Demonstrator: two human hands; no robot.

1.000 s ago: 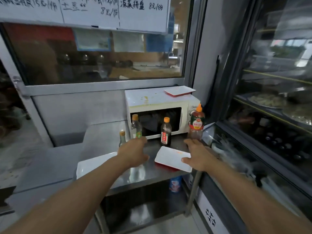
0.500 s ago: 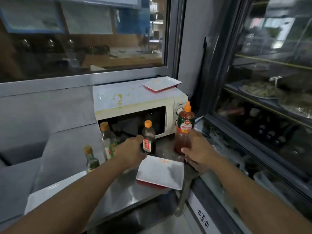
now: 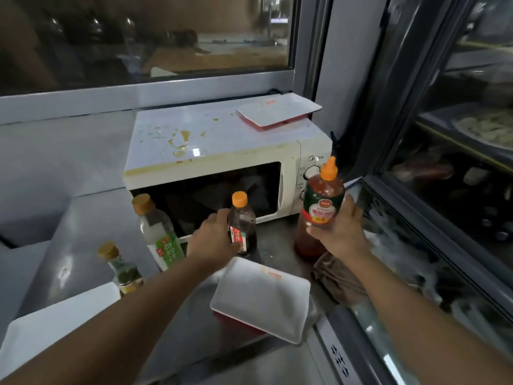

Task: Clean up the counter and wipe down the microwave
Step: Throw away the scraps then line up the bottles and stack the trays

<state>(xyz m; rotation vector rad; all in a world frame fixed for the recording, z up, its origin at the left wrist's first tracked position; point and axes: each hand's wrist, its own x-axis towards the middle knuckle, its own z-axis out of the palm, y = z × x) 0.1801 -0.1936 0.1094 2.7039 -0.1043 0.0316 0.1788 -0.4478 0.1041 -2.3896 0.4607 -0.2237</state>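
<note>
A white microwave (image 3: 222, 145) stands at the back of the steel counter (image 3: 83, 234), its top spattered with yellow-brown stains. My left hand (image 3: 212, 241) grips a small dark sauce bottle (image 3: 243, 225) with an orange cap, in front of the microwave door. My right hand (image 3: 340, 230) holds a tall red ketchup bottle (image 3: 319, 212) with an orange nozzle, near the microwave's control panel. A brown cloth (image 3: 337, 279) lies on the counter under my right wrist.
A white plate (image 3: 277, 112) rests on the microwave's right rear corner. Another white plate (image 3: 261, 297) lies at the counter's front edge, and a third (image 3: 55, 326) at the left. A clear green-labelled bottle (image 3: 159, 232) and a small green bottle (image 3: 122, 269) stand left. A glass display case (image 3: 444, 190) borders the right.
Both hands have reached forward from the front plate to the bottles; the left now grips the dark bottle and the right holds the ketchup bottle. The view has moved closer and tilted down.
</note>
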